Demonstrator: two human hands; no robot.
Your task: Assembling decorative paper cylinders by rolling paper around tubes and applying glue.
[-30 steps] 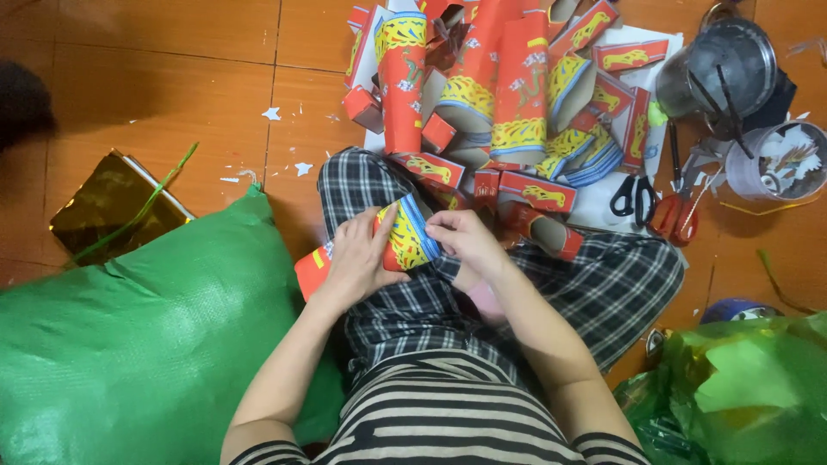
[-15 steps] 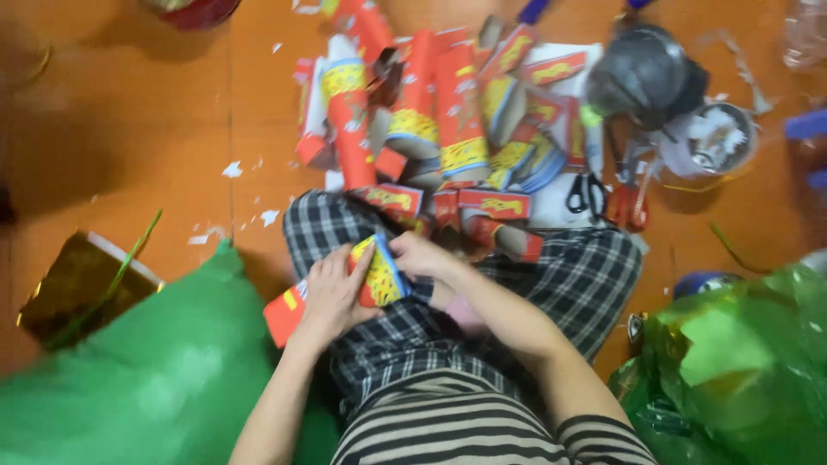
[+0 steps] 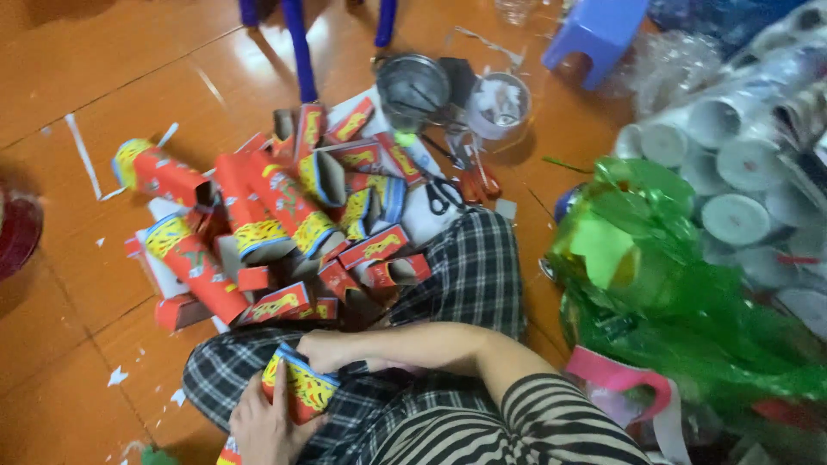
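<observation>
Low in the frame, over a plaid lap, the left hand (image 3: 267, 422) cups a glossy red-and-yellow cardboard tube (image 3: 299, 386) with a blue rim, fingers wrapped round it. The right hand (image 3: 323, 351) pinches its top edge. Matching boxy tubes (image 3: 267, 224) are piled center-left on the shiny orange floor (image 3: 77, 103), with scissors (image 3: 444, 194) just beyond.

Red-yellow carton (image 3: 299, 387) in lap; similar cartons (image 3: 276, 215) piled on floor.

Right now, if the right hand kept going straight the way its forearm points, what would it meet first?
The right hand points toward the picture's left and already touches the red and yellow paper tube that the left hand holds. Beyond it lies only the checked trouser leg, though depth is unclear.
</observation>
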